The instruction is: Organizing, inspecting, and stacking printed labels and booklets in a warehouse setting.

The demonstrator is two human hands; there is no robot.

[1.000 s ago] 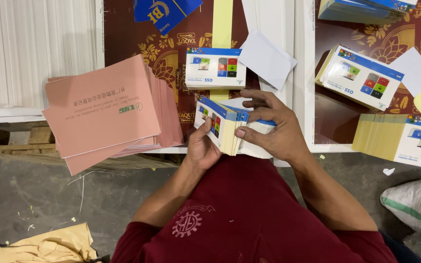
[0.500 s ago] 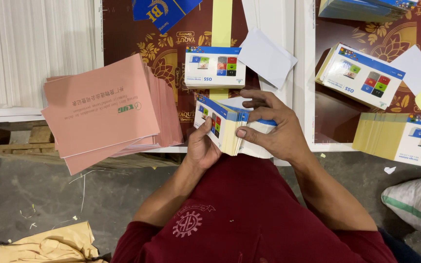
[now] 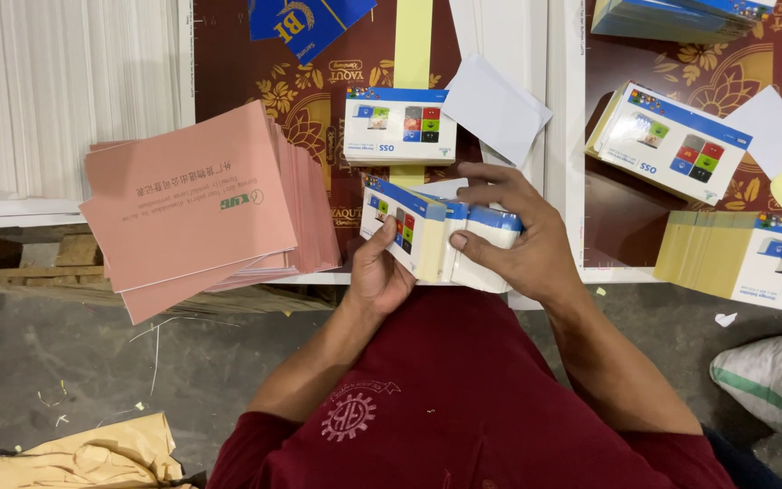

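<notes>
Both hands grip one thick bundle of white and blue printed cards (image 3: 427, 237) with coloured squares on the faces, held on edge at the table's near rim. My left hand (image 3: 380, 272) supports it from below at the left end. Over the bundle's top and right side, my right hand (image 3: 516, 237) wraps with the thumb pressed on the front. A similar stack of cards (image 3: 398, 125) lies flat just beyond the bundle.
A fanned pile of pink booklets (image 3: 201, 204) overhangs the table edge at left. More card stacks (image 3: 672, 140) and a yellow-edged stack (image 3: 739, 258) lie at right, with white sheets (image 3: 498, 107). A tan bag (image 3: 92, 453) and a white sack (image 3: 771, 385) sit on the floor.
The bundle has shifted slightly in my hands; my right fingers have spread a little further over its top. The stacks on the table have not moved.
</notes>
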